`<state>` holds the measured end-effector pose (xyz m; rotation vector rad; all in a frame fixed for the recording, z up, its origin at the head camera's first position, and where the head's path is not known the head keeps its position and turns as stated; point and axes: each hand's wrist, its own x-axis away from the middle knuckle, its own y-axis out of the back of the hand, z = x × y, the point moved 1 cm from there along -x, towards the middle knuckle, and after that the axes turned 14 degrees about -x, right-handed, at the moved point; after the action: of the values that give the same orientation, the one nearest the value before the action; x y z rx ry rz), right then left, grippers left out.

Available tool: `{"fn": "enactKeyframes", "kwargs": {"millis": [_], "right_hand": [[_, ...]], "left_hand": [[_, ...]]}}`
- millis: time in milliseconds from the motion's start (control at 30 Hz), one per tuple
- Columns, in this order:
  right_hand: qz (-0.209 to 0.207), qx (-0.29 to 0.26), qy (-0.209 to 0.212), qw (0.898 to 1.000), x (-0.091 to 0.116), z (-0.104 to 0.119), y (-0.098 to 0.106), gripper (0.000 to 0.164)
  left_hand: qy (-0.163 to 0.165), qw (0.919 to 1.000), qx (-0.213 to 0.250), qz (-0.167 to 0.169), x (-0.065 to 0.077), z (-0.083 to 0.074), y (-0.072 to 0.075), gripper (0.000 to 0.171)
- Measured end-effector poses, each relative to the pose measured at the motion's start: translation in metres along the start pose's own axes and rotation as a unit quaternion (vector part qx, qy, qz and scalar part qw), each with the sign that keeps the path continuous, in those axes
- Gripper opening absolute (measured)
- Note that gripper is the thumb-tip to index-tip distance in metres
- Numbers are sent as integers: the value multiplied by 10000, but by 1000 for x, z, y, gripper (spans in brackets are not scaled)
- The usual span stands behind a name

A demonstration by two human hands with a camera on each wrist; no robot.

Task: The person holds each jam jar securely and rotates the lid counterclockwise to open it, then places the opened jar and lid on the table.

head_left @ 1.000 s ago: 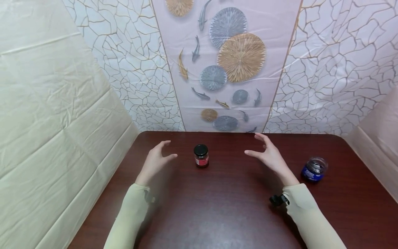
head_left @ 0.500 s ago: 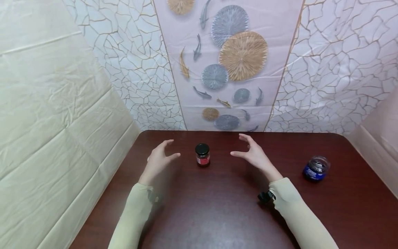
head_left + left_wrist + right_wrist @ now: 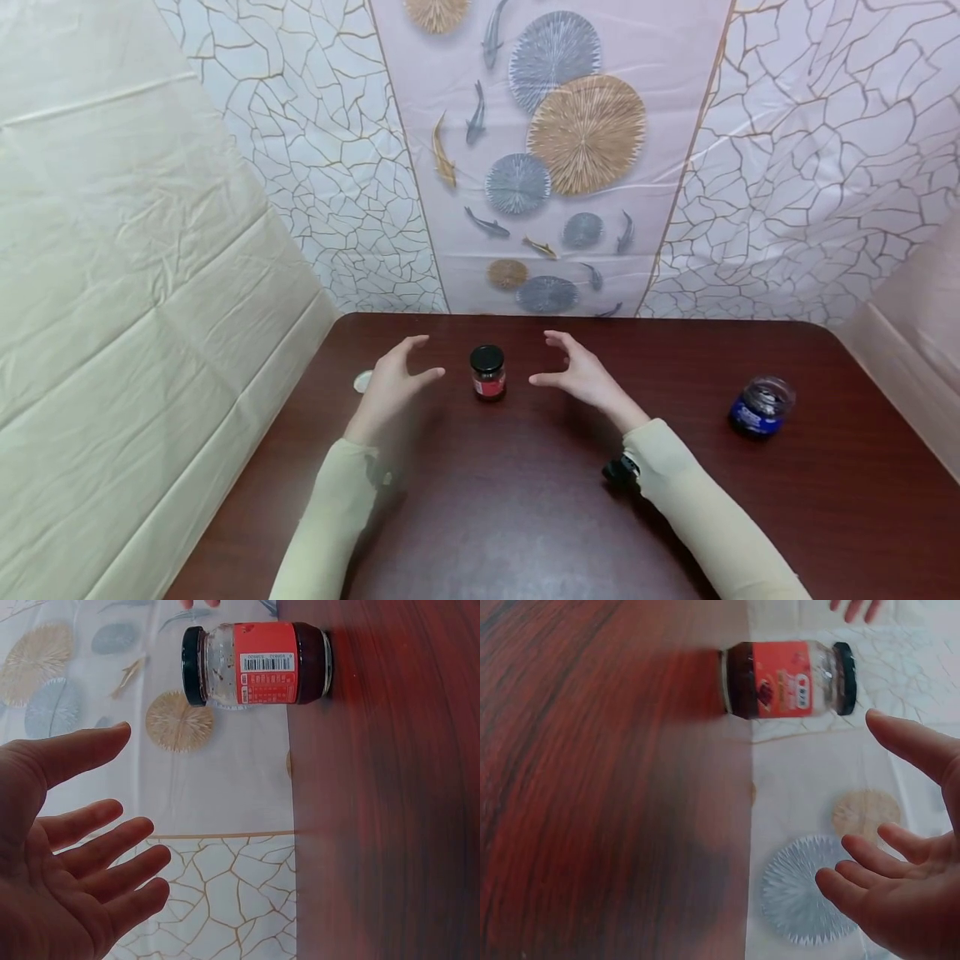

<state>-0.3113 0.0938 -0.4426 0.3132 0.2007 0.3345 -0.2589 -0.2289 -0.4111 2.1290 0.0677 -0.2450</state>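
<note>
A small glass jar (image 3: pixel 488 375) with a black lid and red label stands upright on the table between the two hands. In the left wrist view the jar (image 3: pixel 266 664) shows a barcode on its label and dark contents at its base. My left hand (image 3: pixel 393 383) is to the jar's left, thumb and fingers spread apart, holding nothing. On the other side my right hand (image 3: pixel 581 375) faces it with a similar wide gap between thumb and fingers. Both hands are apart from the jar, also seen as a jar (image 3: pixel 791 680) past the right thumb.
A lidless glass jar (image 3: pixel 761 407) with a blue label stands at the right of the dark red-brown table (image 3: pixel 487 517). Behind the left hand, a round pale thing (image 3: pixel 363 382) lies partly hidden. Patterned cloth (image 3: pixel 547 167) hangs behind the table's far edge.
My right hand has moved left toward the red-labelled jar. The left hand has shifted slightly right, uncovering the pale round thing. Both jars have stayed in place.
</note>
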Motion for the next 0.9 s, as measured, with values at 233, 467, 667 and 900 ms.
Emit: {"fn": "enactKeyframes", "kwargs": {"millis": [233,467,667,900], "right_hand": [[409,17,-10,9992,-8,0,-14,88],[643,-67,-226,9977,-14,1,-26,85],[782,-152,-274,9964,-19,4,-36,86],[740,-283,-570,9952,-22,5,-48,87]], "left_hand": [[32,10000,72,-25,0,-1,-5,63],[33,9998,200,9,-1,-2,-8,62],[-45,10000,81,-16,-2,-4,-13,60],[-109,9999,-3,-26,-2,-10,-17,60]]}}
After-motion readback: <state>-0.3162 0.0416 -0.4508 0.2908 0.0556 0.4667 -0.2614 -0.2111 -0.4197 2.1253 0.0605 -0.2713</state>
